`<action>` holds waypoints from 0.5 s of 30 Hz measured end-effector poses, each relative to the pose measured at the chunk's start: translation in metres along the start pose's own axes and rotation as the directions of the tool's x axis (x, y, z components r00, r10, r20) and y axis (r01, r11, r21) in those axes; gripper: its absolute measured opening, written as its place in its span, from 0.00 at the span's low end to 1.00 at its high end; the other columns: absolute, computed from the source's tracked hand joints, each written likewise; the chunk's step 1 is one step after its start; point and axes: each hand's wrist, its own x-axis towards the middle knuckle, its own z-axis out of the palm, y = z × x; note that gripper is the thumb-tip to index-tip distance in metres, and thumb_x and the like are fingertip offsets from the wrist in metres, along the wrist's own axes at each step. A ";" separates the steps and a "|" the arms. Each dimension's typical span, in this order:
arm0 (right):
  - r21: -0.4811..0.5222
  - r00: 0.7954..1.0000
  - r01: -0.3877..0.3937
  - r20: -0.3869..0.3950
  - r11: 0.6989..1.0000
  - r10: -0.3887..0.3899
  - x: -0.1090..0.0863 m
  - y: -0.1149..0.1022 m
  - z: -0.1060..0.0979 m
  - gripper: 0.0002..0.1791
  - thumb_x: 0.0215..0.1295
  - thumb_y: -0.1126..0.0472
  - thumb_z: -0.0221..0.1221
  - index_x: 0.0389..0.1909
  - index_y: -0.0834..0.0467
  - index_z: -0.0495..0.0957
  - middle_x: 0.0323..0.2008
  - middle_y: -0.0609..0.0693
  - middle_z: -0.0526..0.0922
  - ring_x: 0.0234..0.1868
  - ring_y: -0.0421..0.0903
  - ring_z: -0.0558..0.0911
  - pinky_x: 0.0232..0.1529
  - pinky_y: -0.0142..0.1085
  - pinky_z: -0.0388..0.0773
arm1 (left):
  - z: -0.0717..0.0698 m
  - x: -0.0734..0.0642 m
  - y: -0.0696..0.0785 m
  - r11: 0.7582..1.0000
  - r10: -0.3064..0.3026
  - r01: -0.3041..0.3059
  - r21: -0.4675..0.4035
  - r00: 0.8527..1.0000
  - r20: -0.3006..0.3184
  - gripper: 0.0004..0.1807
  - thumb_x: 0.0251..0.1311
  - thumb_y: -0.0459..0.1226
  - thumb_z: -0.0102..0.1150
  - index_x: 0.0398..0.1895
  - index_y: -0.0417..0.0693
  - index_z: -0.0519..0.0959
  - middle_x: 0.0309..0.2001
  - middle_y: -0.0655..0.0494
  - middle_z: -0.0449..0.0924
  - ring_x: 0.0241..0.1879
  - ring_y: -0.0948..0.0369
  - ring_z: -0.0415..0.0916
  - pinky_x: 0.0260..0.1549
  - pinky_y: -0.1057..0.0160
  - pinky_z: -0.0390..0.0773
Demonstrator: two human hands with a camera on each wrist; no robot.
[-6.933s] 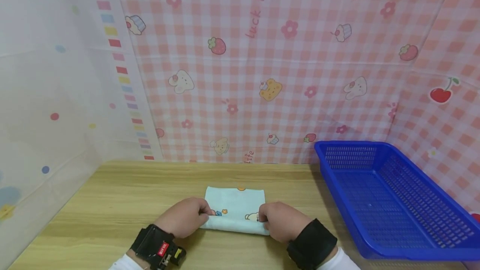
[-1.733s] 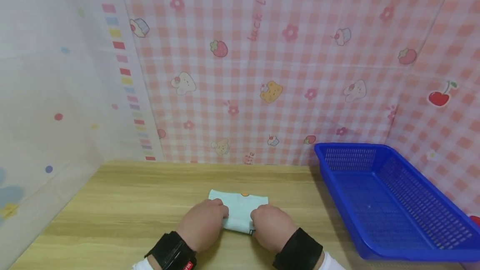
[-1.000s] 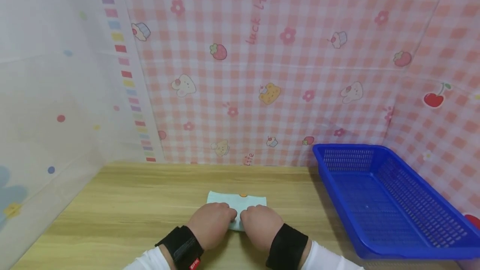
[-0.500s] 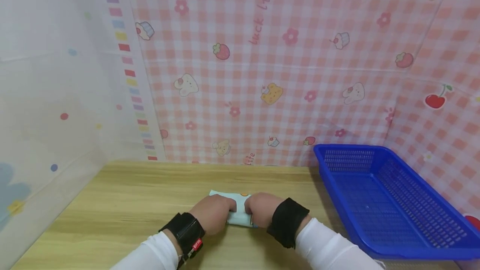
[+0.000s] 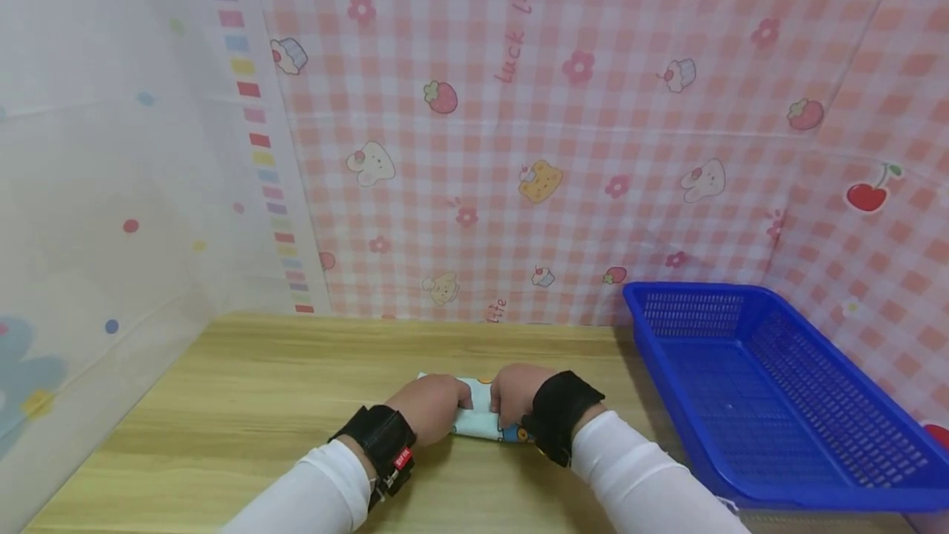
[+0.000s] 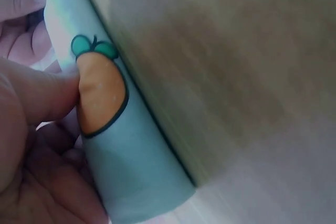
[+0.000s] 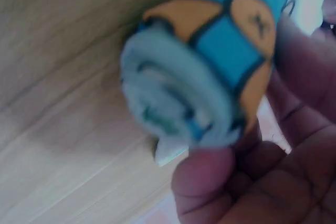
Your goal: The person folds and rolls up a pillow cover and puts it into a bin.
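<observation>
A pale blue-green printed cloth (image 5: 478, 425), perhaps a small towel, lies partly rolled up on the table, with a short flat strip at its far side. My left hand (image 5: 430, 408) holds the left part of the roll. In the left wrist view, its thumb (image 6: 47, 93) presses on an orange fruit print, fingers tucked behind. My right hand (image 5: 517, 392) grips the roll further right. The right wrist view shows the cloth's coiled end (image 7: 178, 93), slightly blurred, with the thumb and fingers around it.
A blue plastic basket (image 5: 712, 468) with perforated sides stands to the right on the wood-grain table (image 5: 296, 353). Behind the table hangs a pink checked curtain (image 5: 474, 254); a white dotted sheet (image 5: 133, 287) covers the left side.
Both hands have come closer together, then moved away from me along with the roll. Less of the flat cloth shows beyond it now. A blue and orange print has appeared on the right.
</observation>
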 end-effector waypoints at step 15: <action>-0.441 0.890 0.017 -0.403 0.897 -0.215 -0.040 -0.027 0.041 0.05 0.62 0.65 0.70 0.30 0.53 0.85 0.27 0.47 0.83 0.31 0.44 0.83 0.36 0.37 0.83 | 0.008 -0.033 0.013 0.843 0.283 -0.187 0.504 0.952 -0.119 0.06 0.62 0.30 0.65 0.37 0.51 0.86 0.34 0.58 0.79 0.33 0.60 0.77 0.36 0.64 0.82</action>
